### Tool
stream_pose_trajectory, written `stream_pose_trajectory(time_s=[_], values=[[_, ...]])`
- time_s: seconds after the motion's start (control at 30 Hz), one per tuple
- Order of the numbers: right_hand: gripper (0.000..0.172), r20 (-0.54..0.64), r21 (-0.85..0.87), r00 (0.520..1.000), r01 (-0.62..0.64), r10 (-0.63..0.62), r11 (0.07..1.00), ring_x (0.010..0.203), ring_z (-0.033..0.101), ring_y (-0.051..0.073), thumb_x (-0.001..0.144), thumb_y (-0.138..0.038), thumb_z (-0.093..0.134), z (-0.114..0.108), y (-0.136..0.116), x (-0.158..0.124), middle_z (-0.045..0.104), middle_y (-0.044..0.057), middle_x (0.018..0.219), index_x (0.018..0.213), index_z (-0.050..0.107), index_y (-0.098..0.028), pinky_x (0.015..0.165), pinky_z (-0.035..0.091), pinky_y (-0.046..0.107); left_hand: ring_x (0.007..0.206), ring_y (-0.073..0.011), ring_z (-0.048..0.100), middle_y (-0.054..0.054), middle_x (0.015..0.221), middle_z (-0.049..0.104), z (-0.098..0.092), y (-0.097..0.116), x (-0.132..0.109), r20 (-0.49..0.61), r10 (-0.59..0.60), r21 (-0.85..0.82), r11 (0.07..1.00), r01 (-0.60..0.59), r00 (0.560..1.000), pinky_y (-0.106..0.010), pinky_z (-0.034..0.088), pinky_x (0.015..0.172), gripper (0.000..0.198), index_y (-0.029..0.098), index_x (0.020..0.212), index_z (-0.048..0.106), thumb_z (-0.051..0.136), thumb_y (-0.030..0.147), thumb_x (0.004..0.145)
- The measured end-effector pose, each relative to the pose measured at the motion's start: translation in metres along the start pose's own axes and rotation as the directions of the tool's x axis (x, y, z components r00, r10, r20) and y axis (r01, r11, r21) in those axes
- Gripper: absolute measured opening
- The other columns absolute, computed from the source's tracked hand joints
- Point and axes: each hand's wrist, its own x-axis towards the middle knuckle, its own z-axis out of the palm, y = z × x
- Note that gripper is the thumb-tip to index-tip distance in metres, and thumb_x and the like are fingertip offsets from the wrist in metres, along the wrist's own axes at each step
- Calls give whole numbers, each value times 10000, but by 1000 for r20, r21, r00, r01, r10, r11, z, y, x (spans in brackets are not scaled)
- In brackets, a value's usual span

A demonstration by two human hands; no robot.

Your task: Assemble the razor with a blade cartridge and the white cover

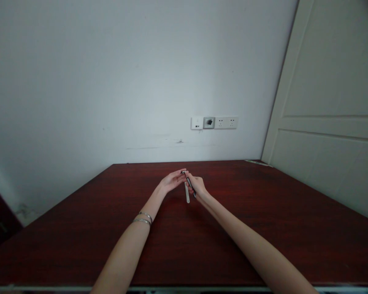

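My right hand [198, 184] is closed around a slim black-and-silver tool [190, 183], whose exact kind I cannot make out. Its lower end sticks out below the fist, and its upper end angles over toward my left fingertips. My left hand [172, 180] has its fingers stretched out, palm turned inward, at the tool's upper end. Whether those fingers touch the tool is too small to tell. Just under the hands, a narrow pale strip [187, 196] with a small hole in its near end points toward me; its far end is hidden behind the fingers.
The dark red wooden table [110, 237] reaches back to a white wall [125, 73]. Wall sockets [221, 123] sit above its back edge. A pale panelled door [331, 90] stands along the right, with a thin light strip [259, 163] at the far right corner.
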Motion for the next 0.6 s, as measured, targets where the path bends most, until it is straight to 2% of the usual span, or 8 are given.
stream_pose_trajectory(time_s=[0.27, 0.6], values=[[410, -3, -5, 1000, 30, -30, 1000, 265, 303, 33, 713, -514, 543, 2, 1, -1, 440, -43, 379, 528, 488, -152, 242, 205, 163, 953, -212, 608, -156, 1024, 642, 7, 4, -6, -35, 25, 6, 1000, -25, 999, -350, 398, 923, 251, 57, 1017, 612, 554, 74, 773], [447, -3, -45, 998, 61, -61, 997, 253, 290, 33, 690, -539, 563, 2, 3, 1, 404, -49, 341, 485, 477, -152, 246, 199, 167, 975, -225, 600, -162, 1078, 626, 8, 5, -8, 67, 67, 55, 996, -71, 996, -359, 398, 908, 318, 64, 1069, 592, 591, 78, 751]])
